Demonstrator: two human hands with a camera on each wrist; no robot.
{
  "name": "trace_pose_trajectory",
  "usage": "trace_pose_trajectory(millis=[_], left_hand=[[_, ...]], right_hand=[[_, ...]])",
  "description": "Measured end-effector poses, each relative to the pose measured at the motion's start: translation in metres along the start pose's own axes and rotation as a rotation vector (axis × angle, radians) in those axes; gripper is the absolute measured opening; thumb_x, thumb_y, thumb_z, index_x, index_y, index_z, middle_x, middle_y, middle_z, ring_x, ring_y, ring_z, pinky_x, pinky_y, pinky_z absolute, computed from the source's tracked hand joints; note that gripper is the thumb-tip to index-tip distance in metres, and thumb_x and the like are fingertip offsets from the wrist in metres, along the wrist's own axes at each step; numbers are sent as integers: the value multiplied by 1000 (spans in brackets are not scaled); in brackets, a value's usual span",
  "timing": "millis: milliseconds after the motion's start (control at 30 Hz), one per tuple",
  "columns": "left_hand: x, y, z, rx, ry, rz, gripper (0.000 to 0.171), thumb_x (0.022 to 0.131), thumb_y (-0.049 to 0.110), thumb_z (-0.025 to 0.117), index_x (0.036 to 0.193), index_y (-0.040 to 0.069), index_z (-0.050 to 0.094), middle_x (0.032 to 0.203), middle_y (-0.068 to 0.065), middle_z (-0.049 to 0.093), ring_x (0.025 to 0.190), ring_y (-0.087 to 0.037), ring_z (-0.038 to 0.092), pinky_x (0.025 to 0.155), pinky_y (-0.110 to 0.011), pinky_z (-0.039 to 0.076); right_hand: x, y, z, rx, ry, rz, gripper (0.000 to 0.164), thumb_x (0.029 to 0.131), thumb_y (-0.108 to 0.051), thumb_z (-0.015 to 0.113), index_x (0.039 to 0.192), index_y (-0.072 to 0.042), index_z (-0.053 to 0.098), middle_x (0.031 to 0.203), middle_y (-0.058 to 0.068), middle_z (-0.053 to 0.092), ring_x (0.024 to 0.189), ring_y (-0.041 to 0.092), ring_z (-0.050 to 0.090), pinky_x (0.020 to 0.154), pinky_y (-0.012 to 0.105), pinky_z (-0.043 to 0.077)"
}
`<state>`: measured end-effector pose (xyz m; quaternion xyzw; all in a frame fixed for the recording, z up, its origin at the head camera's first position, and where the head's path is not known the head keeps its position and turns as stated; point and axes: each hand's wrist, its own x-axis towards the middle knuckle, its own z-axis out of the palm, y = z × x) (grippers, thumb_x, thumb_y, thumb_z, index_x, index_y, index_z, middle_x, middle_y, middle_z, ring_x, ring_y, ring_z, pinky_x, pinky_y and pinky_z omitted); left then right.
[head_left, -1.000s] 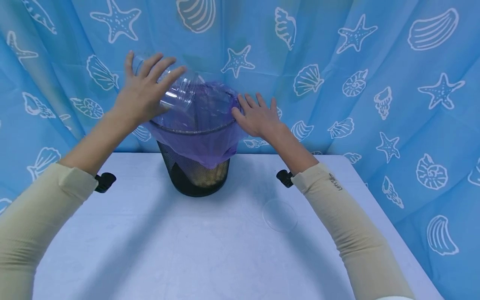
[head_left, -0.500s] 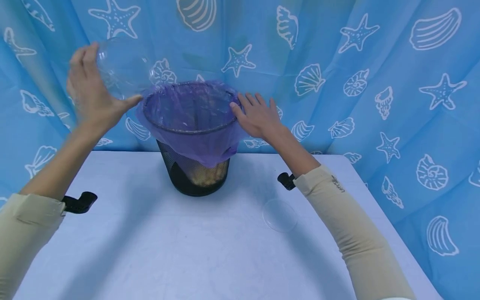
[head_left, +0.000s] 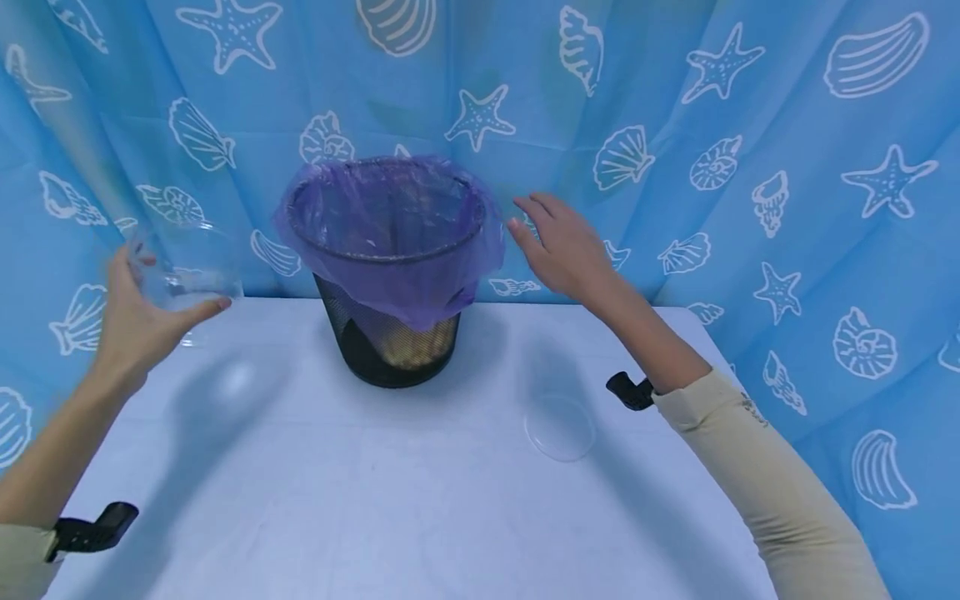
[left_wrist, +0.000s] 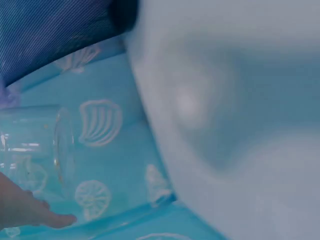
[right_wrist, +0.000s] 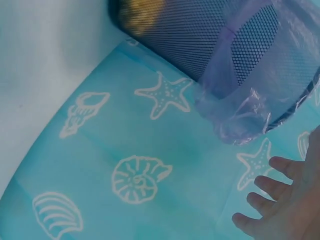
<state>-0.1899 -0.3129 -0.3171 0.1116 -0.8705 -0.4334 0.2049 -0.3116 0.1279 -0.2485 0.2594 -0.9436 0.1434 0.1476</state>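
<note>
My left hand (head_left: 138, 325) grips a clear jar (head_left: 193, 262) at the left, near the table's back edge. The jar (left_wrist: 35, 132) looks see-through in the left wrist view, and most of my fingers are hidden behind it in the head view. A black mesh wastebasket (head_left: 348, 333) stands upright at the back of the table, with a purple bag (head_left: 405, 292) lining it and folded over its rim. To the right of the rim, my right hand (head_left: 566, 250) is held in the air, apart from the bag and holding nothing. Its fingers (right_wrist: 272, 187) are spread in the right wrist view.
A clear round disc, like a lid (head_left: 560, 428), lies flat on the white table (head_left: 375, 492) right of the wastebasket. Behind the table hangs a blue curtain (head_left: 525, 67) with white shells and starfish.
My left hand has carried the jar from over the wastebasket's mouth leftward and then down. My right hand has let go of the rim and drawn back to the right.
</note>
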Motion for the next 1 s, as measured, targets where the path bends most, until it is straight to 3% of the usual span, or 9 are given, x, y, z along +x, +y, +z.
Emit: trace_pose_trajectory(millis=[167, 300, 500, 633, 1000], left_hand=[[-32, -24, 20, 31, -138, -66, 112, 74, 48, 72, 146, 23, -10, 150, -20, 7, 131, -47, 10, 93, -71, 16], [-61, -41, 36, 48, -268, -119, 114, 74, 50, 71, 145, 27, -15, 151, -17, 5, 132, -46, 10, 87, -73, 22], [-96, -46, 51, -14, -403, -84, 115, 74, 40, 75, 145, 22, -14, 150, -21, 5, 132, -45, 9, 94, -68, 19], [-108, -44, 55, -58, -457, -61, 115, 74, 35, 77, 146, 19, -12, 150, -21, 6, 133, -44, 8, 95, -68, 17], [-126, -57, 61, -71, -535, -159, 118, 74, 33, 76, 144, 21, -18, 151, -20, 6, 134, -41, 3, 96, -68, 13]], right_hand=[[-34, 16, -5, -17, 32, -72, 54, 98, -43, 34, 142, -12, 35, 145, 12, 30, 134, 26, 23, 106, 47, 21], [-56, 23, -6, -37, 28, -92, 54, 97, -42, 38, 142, -13, 34, 146, 12, 29, 134, 28, 22, 105, 50, 21], [-88, 32, -2, -90, 19, -100, 54, 94, -42, 45, 141, -16, 37, 146, 11, 30, 133, 31, 25, 103, 52, 25], [-108, 41, 0, -102, 26, -99, 54, 93, -40, 49, 140, -16, 38, 145, 11, 30, 133, 29, 25, 100, 52, 29], [-145, 60, 3, -88, 9, -48, 55, 92, -37, 52, 141, -15, 37, 147, 11, 28, 133, 32, 24, 98, 56, 29]])
